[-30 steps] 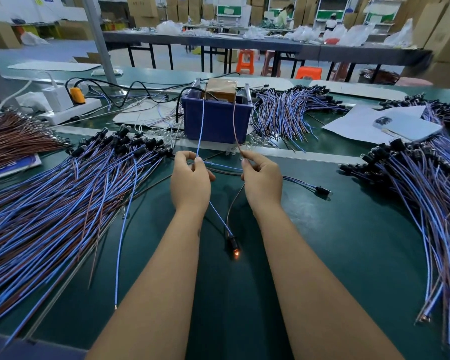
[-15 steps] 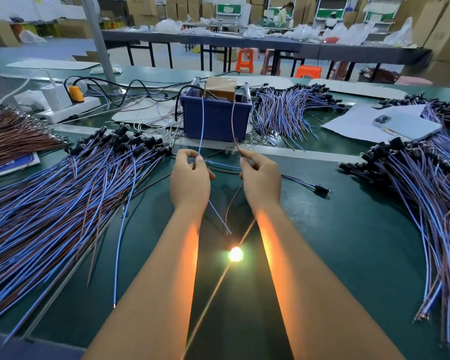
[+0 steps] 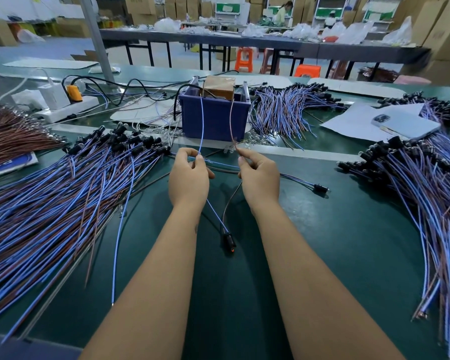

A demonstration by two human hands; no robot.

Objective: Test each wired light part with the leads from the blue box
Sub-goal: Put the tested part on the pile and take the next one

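While heaps of wired lamps (image 3: 63, 203) wait on the green bench (image 3: 348, 242), the left hand (image 3: 189, 175) pinches the blue lead (image 3: 202, 126) and the right hand (image 3: 260, 178) the brown lead (image 3: 231, 120) from the blue box (image 3: 215, 118), one lamp holder (image 3: 228, 241) faintly glowing between the wrists.

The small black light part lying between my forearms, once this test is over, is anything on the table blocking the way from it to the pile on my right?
Nothing visible does. The small black light part lies on bare green mat, and open mat runs from it to the right-hand pile of blue and brown wired parts. Only the right forearm crosses that stretch.
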